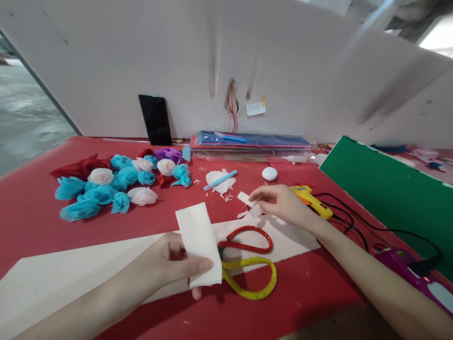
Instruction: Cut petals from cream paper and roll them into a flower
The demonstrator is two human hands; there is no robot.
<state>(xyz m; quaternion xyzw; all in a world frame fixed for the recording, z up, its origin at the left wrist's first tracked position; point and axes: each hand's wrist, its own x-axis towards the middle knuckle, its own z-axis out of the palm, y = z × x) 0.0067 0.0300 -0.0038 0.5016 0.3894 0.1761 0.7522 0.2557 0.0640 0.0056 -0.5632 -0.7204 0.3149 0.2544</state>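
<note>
My left hand (pixel 177 262) pinches a white rectangular piece of paper or felt (pixel 199 241), thumb in front and fingers behind. Behind that piece lies a pair of scissors with one red handle (pixel 247 238) and one yellow handle (pixel 271 283); the blades are mostly hidden. Farther right, my right hand (pixel 276 200) reaches over small white scraps (pixel 246 198), its fingertips closed at them. Whether a scrap is gripped is hard to make out. Under both hands stretches a long cream sheet (pixel 116 255) on the red table (pixel 170 311).
Blue, white, red and purple fabric flowers (pixel 102 193) are heaped at left. A yellow glue gun (pixel 314 203) with a black cord lies right, beside a green board (pixel 385 198). A black tablet (pixel 155 119) leans on the wall. A blue stick (pixel 220 180) and white oval object (pixel 269 174) lie mid-table.
</note>
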